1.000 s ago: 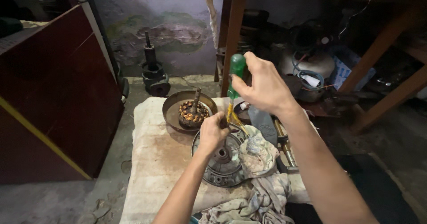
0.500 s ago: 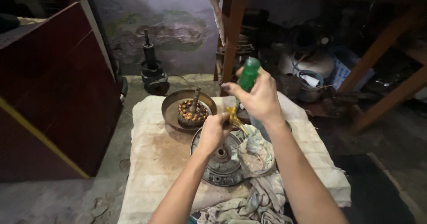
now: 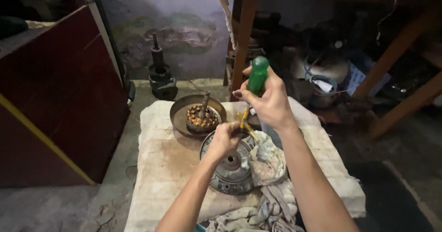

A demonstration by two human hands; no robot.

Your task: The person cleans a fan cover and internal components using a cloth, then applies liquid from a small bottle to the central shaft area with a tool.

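My right hand (image 3: 268, 99) grips a screwdriver (image 3: 256, 78) by its green handle, with the shaft slanting down to the round grey metal housing (image 3: 229, 171) on the cloth-covered block. My left hand (image 3: 224, 140) rests on the top rim of that housing, fingers pinched around the yellow wires (image 3: 244, 122) at the screwdriver's tip. A dirty rag (image 3: 267, 160) drapes over the housing's right side.
A metal bowl (image 3: 179, 113) holding a copper-wound coil with a shaft (image 3: 201, 115) stands behind the housing. A dark red cabinet (image 3: 55, 98) is at the left. Wooden table legs (image 3: 240, 34) and clutter lie behind. A metal part (image 3: 160, 73) stands by the wall.
My right hand has tilted the green handle from side to side while staying over the housing. My left hand has stayed on the rim.
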